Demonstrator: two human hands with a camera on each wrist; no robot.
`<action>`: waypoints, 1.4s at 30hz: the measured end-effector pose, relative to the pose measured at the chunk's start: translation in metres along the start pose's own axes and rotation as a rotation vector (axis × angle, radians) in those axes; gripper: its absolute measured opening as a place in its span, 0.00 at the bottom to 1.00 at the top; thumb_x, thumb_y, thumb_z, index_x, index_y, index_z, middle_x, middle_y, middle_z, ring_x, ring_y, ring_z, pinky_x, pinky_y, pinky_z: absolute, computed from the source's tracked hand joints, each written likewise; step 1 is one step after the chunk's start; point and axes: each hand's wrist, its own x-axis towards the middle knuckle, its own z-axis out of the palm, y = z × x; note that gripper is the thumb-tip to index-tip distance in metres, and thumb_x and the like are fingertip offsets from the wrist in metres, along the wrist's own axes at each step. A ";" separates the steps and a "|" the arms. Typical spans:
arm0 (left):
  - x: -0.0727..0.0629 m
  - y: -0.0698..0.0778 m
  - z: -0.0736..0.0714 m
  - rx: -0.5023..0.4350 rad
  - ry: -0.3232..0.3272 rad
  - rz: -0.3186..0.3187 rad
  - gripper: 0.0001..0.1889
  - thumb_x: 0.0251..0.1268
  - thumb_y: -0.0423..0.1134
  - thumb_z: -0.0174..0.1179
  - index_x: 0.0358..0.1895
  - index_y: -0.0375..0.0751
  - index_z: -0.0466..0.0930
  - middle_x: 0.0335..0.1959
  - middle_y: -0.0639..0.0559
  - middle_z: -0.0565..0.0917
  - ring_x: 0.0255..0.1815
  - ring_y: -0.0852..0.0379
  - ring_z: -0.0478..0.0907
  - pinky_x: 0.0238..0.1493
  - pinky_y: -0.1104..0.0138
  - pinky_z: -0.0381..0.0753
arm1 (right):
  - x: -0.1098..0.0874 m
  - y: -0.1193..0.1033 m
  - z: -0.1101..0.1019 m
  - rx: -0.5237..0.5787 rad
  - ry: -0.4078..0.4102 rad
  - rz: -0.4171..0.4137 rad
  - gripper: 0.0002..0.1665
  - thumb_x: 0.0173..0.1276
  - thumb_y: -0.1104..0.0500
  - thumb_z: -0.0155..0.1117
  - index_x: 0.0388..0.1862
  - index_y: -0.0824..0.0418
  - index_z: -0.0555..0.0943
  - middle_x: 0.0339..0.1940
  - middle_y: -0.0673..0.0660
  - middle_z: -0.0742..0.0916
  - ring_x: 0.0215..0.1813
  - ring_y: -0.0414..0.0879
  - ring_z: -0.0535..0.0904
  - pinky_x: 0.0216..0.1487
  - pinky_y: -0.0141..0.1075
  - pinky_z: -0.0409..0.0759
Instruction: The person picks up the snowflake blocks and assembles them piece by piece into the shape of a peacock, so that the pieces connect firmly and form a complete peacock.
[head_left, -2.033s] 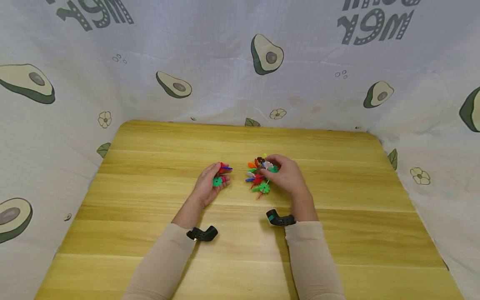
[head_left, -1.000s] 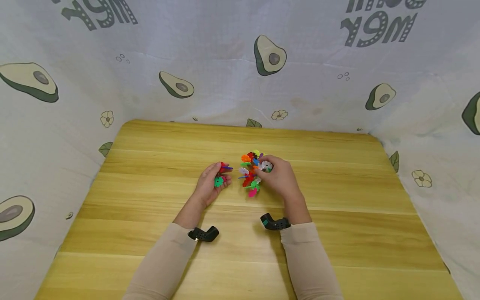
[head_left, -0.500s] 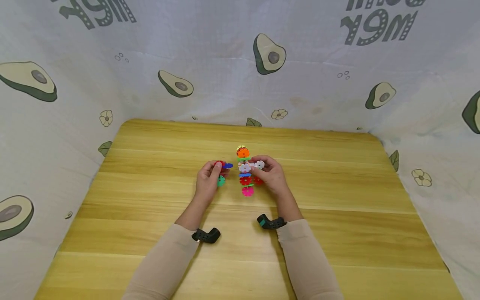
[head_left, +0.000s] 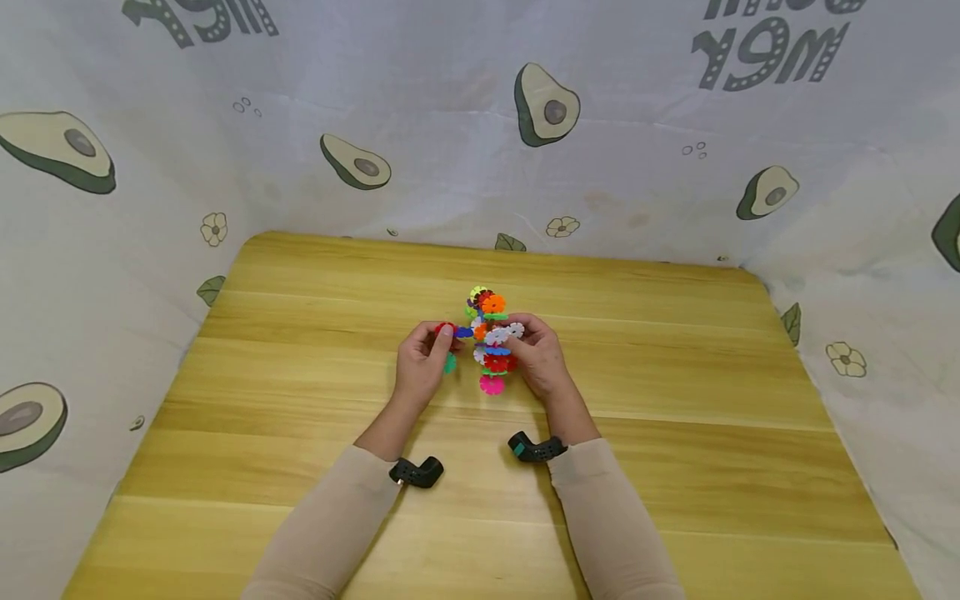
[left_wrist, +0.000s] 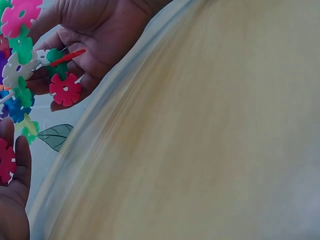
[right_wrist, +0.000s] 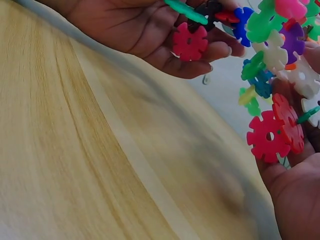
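Observation:
My left hand (head_left: 416,358) pinches a small chain of notched plastic snowflake discs, thumb on top of a red disc (head_left: 445,329). A blue disc (head_left: 463,332) points out of the chain to the right, right at the edge of a larger snowflake-disc assembly (head_left: 492,384). My right hand (head_left: 542,358) grips that assembly from its right side, thumb near the white discs. In the right wrist view, the small chain also shows a pink disc (left_wrist: 6,161) in the left wrist view's hand, and a pink disc (right_wrist: 190,42) beside the left fingers.
Both hands are over the middle of a wooden table (head_left: 675,375). A white cloth (head_left: 435,100) printed with avocados hangs behind and at the sides. Each wrist wears a black camera mount (head_left: 537,448).
My right hand has brought the larger assembly leftward and turned it, its edge now at the left hand's blue disc. The left hand has turned, its thumb now on top of the red disc.

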 end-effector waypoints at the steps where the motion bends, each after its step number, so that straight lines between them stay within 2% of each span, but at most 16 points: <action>1: 0.000 0.000 0.000 0.007 0.000 0.000 0.12 0.78 0.35 0.56 0.44 0.24 0.79 0.40 0.24 0.85 0.37 0.55 0.87 0.43 0.66 0.89 | 0.000 0.000 0.000 -0.010 -0.001 -0.002 0.21 0.64 0.76 0.57 0.44 0.52 0.83 0.45 0.45 0.88 0.47 0.37 0.84 0.50 0.25 0.85; 6: -0.001 0.000 0.000 0.021 0.005 0.010 0.12 0.78 0.34 0.56 0.44 0.24 0.79 0.40 0.25 0.85 0.38 0.46 0.88 0.42 0.66 0.89 | -0.001 -0.001 0.001 -0.029 -0.007 0.002 0.21 0.64 0.75 0.59 0.42 0.49 0.84 0.44 0.44 0.87 0.45 0.36 0.83 0.47 0.24 0.85; 12: -0.002 0.001 0.000 0.052 0.000 0.087 0.09 0.76 0.31 0.57 0.44 0.24 0.80 0.40 0.26 0.85 0.36 0.55 0.86 0.39 0.74 0.85 | -0.001 -0.001 0.001 -0.012 -0.004 0.000 0.20 0.65 0.75 0.60 0.44 0.52 0.84 0.44 0.45 0.87 0.45 0.37 0.83 0.47 0.25 0.85; 18: -0.003 0.001 -0.001 0.049 -0.034 0.144 0.08 0.76 0.29 0.57 0.46 0.24 0.81 0.44 0.28 0.86 0.38 0.49 0.83 0.40 0.77 0.83 | 0.000 0.000 0.000 -0.021 -0.042 -0.017 0.24 0.65 0.76 0.59 0.42 0.46 0.86 0.43 0.44 0.88 0.45 0.37 0.83 0.47 0.24 0.85; 23: -0.001 -0.001 -0.002 0.057 -0.050 0.184 0.08 0.76 0.29 0.56 0.46 0.25 0.81 0.44 0.30 0.84 0.39 0.60 0.79 0.40 0.79 0.80 | 0.001 0.002 -0.002 -0.064 -0.072 -0.022 0.25 0.65 0.76 0.61 0.41 0.44 0.87 0.45 0.43 0.88 0.49 0.36 0.83 0.50 0.24 0.85; 25: 0.000 -0.001 -0.002 0.051 -0.059 0.201 0.07 0.76 0.28 0.56 0.46 0.25 0.81 0.45 0.30 0.83 0.40 0.64 0.78 0.41 0.79 0.80 | 0.000 0.002 -0.002 -0.083 -0.069 -0.011 0.23 0.65 0.75 0.62 0.40 0.47 0.88 0.46 0.43 0.87 0.51 0.36 0.83 0.51 0.24 0.85; 28: 0.000 -0.001 -0.004 0.043 -0.069 0.208 0.07 0.75 0.27 0.55 0.46 0.24 0.80 0.44 0.29 0.82 0.40 0.63 0.77 0.40 0.78 0.79 | -0.001 0.001 -0.002 -0.129 -0.059 0.007 0.13 0.64 0.75 0.63 0.43 0.64 0.87 0.49 0.43 0.86 0.52 0.36 0.83 0.51 0.24 0.85; 29: 0.000 -0.001 -0.005 0.044 -0.071 0.207 0.08 0.75 0.28 0.56 0.46 0.24 0.80 0.44 0.29 0.83 0.38 0.60 0.77 0.39 0.78 0.78 | -0.001 0.001 -0.002 -0.141 -0.058 0.012 0.12 0.64 0.75 0.63 0.43 0.67 0.86 0.49 0.43 0.85 0.52 0.37 0.82 0.51 0.24 0.85; 32: 0.001 -0.001 -0.006 0.060 -0.073 0.203 0.08 0.75 0.28 0.56 0.46 0.24 0.81 0.43 0.29 0.83 0.35 0.55 0.76 0.36 0.78 0.78 | -0.002 0.001 -0.003 -0.188 -0.062 0.019 0.15 0.64 0.76 0.63 0.49 0.82 0.79 0.50 0.44 0.83 0.52 0.36 0.81 0.50 0.23 0.84; 35: 0.002 -0.001 -0.008 0.095 -0.076 0.205 0.07 0.75 0.28 0.57 0.46 0.26 0.82 0.41 0.31 0.84 0.33 0.51 0.75 0.34 0.77 0.77 | -0.002 0.001 -0.003 -0.226 -0.062 0.012 0.16 0.64 0.76 0.63 0.50 0.83 0.77 0.51 0.44 0.82 0.51 0.36 0.81 0.49 0.22 0.84; 37: 0.002 -0.001 -0.008 0.124 -0.078 0.208 0.07 0.74 0.28 0.57 0.45 0.27 0.83 0.40 0.32 0.84 0.32 0.53 0.75 0.33 0.78 0.76 | -0.002 0.001 -0.004 -0.261 -0.059 0.000 0.16 0.64 0.76 0.63 0.50 0.85 0.76 0.51 0.44 0.82 0.51 0.35 0.81 0.49 0.22 0.83; 42: 0.003 -0.002 -0.008 0.221 -0.092 0.282 0.05 0.70 0.22 0.59 0.43 0.24 0.83 0.42 0.31 0.85 0.40 0.54 0.80 0.43 0.80 0.79 | 0.000 0.002 -0.002 -0.347 -0.068 -0.041 0.13 0.66 0.72 0.68 0.46 0.80 0.81 0.49 0.42 0.84 0.53 0.36 0.80 0.52 0.22 0.82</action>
